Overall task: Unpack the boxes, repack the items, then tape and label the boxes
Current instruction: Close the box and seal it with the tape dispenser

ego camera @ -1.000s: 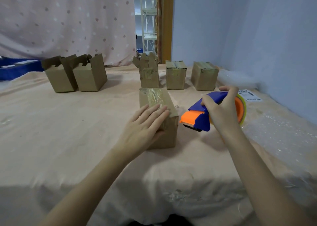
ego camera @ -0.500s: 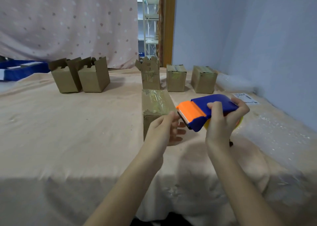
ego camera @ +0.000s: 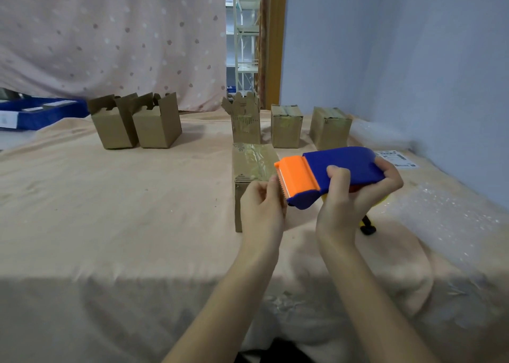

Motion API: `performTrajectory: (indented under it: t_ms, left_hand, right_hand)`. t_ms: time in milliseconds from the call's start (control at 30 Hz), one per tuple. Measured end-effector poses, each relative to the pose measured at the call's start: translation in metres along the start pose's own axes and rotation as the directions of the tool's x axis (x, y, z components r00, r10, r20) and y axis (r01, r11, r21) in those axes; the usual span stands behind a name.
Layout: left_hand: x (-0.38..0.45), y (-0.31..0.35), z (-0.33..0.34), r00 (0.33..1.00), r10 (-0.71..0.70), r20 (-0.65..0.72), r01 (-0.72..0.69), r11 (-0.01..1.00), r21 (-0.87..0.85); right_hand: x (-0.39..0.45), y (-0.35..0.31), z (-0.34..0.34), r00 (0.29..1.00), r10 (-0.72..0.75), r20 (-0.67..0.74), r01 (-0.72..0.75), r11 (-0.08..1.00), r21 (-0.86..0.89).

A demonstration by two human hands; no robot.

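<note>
Right hand point(ego camera: 355, 197) grips tape dispenser point(ego camera: 327, 176); left hand point(ego camera: 261, 205) fingers curled at its blade, pinch unclear. Taped box point(ego camera: 252, 167) behind, contents hidden. Two open boxes point(ego camera: 136, 124) far left.

Left hand point(ego camera: 263, 205) now off the taped box point(ego camera: 254, 167), raised to the tape dispenser point(ego camera: 327, 176) blade, right hand point(ego camera: 355, 197) lifting dispenser level before the box.

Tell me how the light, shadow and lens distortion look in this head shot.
Head view: soft, even light; a broad shadow darkens the near edge of the table; glare on the tape over the nearest box; wide-angle bending stretches the forearms; the left hand and the dispenser look slightly soft, the far boxes softer.
</note>
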State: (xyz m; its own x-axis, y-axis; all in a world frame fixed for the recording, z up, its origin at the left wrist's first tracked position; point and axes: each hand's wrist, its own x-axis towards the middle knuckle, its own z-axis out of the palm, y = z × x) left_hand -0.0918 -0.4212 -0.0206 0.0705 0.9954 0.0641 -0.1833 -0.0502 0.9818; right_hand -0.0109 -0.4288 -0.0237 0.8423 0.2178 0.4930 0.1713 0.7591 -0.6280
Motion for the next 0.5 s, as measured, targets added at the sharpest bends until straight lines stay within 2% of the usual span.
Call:
performTrajectory:
  t_ms: [133, 267, 400, 500]
  left_hand:
    - [0.004, -0.004, -0.002, 0.972, 0.231, -0.044, -0.218, 0.953, 0.209]
    - [0.011, -0.008, -0.006, 0.945, 0.327, -0.02, -0.289, 0.86, 0.42]
    - [0.016, -0.004, -0.009, 0.921, 0.389, -0.02, -0.337, 0.821, 0.461]
    - [0.025, -0.002, -0.024, 0.906, 0.423, -0.026, -0.358, 0.797, 0.486]
  right_hand:
    - [0.0, 0.001, 0.005, 1.0, -0.021, 0.021, 0.021, 0.999, -0.037]
    - [0.007, 0.004, 0.007, 0.999, 0.008, 0.05, -0.004, 0.996, -0.088]
    - [0.014, 0.004, 0.008, 0.993, -0.046, 0.104, 0.059, 0.99, -0.127]
    - [0.03, 0.004, 0.004, 0.995, -0.064, 0.083, 0.073, 0.991, -0.11]
